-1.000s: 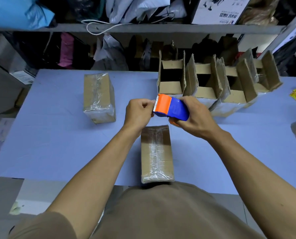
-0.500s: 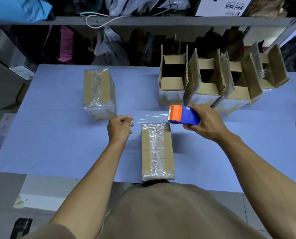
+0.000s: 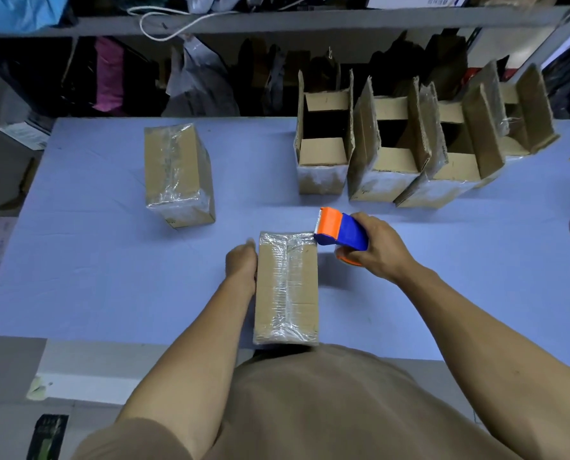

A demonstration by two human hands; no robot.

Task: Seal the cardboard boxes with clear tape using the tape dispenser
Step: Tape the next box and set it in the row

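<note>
Dispenser: tape dispenser (image 3: 340,230) gripped in right hand (image 3: 375,249), nose at near box's (image 3: 286,287) far right corner.
Left hand (image 3: 242,264): against box's left side; fingers' lie unclear.
Room: bare desk (image 3: 94,260) both sides.

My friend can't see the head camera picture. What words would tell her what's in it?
A person's right hand holds an orange-and-blue tape dispenser at the far end of a taped cardboard box, while the left hand rests against its side. On the blue table stand another taped box and open boxes.
</note>
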